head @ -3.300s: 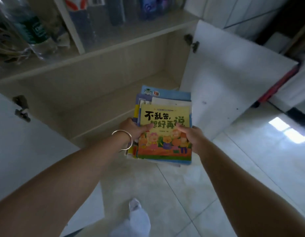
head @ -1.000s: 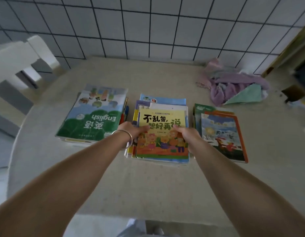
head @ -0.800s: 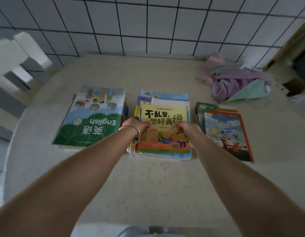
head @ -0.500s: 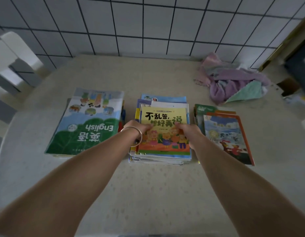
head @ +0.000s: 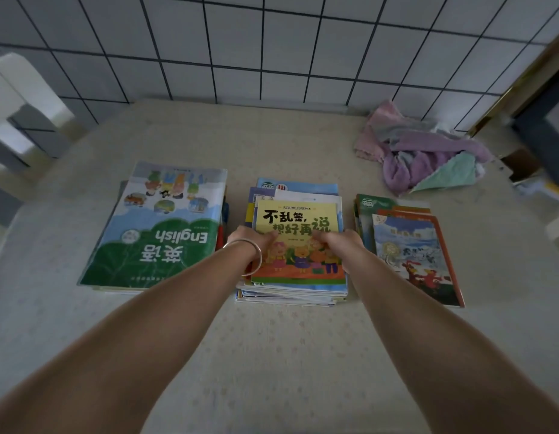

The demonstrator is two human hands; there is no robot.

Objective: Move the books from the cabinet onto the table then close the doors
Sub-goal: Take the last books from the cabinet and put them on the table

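Note:
A stack of thin children's books [head: 298, 270], topped by a yellow cover with cartoon pigs, lies on the beige table [head: 272, 355] between two other piles. My left hand [head: 251, 242], with a silver bangle on the wrist, grips the stack's left side, thumb on the top cover. My right hand [head: 341, 244] grips its right side the same way. To the left lies a pile topped by a green English textbook [head: 156, 233]. To the right is a pile topped by a book with an orange border [head: 413, 252]. The cabinet is out of view.
A heap of pink, purple and green cloths [head: 428, 151] sits at the table's back right. A white tiled wall [head: 272, 42] runs behind the table. A white chair [head: 18, 98] stands at the left. Dark furniture [head: 544, 104] is at the right edge.
I carried the stack from the open cabinet to the table. Over the last second it came down between the two piles and now rests on the table, both hands still on it.

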